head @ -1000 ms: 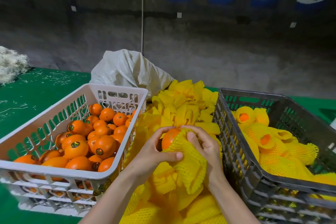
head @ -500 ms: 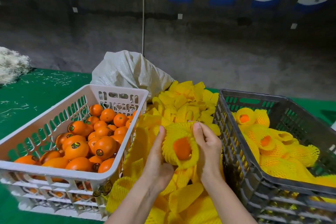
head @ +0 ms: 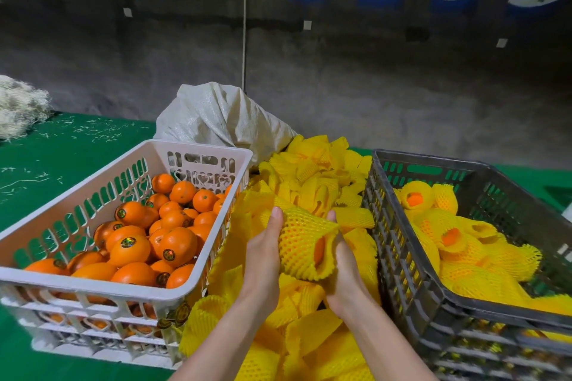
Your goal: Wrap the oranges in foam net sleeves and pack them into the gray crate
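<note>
Both arms reach in from the bottom, over the pile of loose sleeves (head: 315,176) between two crates. The left hand (head: 263,254) lies along the left side of a yellow foam net sleeve (head: 297,244), fingers pointing up and bent round it. The right hand (head: 345,272) cups it from below and behind, so each grip is holding the sleeve. An orange (head: 319,249) peeks out of the sleeve's open end, which faces the gray crate (head: 399,257). The right hand is just beside that crate's near wall. Wrapped oranges (head: 464,257) lie inside the crate, and its far wall shows bare above them. The white crate (head: 93,286) of bare oranges (head: 130,249) sits on the green desk (head: 62,158), near the left wrist.
</note>
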Action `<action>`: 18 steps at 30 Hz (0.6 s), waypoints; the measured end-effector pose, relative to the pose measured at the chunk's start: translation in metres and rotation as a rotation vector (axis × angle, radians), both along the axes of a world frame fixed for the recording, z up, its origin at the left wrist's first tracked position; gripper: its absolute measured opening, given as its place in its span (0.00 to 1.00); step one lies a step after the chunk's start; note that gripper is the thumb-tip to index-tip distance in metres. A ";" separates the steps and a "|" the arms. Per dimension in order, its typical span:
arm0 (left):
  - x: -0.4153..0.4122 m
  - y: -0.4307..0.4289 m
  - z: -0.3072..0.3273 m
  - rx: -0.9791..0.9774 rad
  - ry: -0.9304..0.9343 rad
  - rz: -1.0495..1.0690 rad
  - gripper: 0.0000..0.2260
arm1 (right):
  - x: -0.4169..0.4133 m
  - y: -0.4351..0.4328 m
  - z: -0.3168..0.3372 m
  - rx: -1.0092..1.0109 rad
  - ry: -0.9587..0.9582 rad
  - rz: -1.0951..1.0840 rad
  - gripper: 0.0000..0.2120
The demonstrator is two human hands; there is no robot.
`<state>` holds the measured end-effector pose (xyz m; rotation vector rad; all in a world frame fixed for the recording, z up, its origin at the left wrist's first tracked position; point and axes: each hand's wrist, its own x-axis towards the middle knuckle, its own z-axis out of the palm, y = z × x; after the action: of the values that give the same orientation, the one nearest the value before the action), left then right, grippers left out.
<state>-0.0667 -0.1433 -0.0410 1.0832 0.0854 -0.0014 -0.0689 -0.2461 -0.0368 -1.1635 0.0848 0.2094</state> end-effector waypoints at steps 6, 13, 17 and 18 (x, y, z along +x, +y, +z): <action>0.000 0.002 0.007 -0.151 -0.092 0.089 0.10 | -0.002 -0.001 -0.003 0.097 -0.105 -0.017 0.22; -0.004 -0.005 0.006 -0.134 -0.159 0.193 0.16 | -0.004 0.005 -0.006 0.055 -0.244 -0.047 0.16; -0.011 -0.007 -0.003 0.187 -0.303 0.308 0.14 | -0.001 0.002 0.001 0.271 -0.098 0.066 0.21; -0.010 -0.006 -0.005 0.299 -0.348 0.356 0.14 | 0.001 0.003 -0.001 0.294 -0.095 0.066 0.23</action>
<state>-0.0768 -0.1495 -0.0462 1.3384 -0.0381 0.5332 -0.0680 -0.2436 -0.0375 -0.8823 -0.0661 0.2166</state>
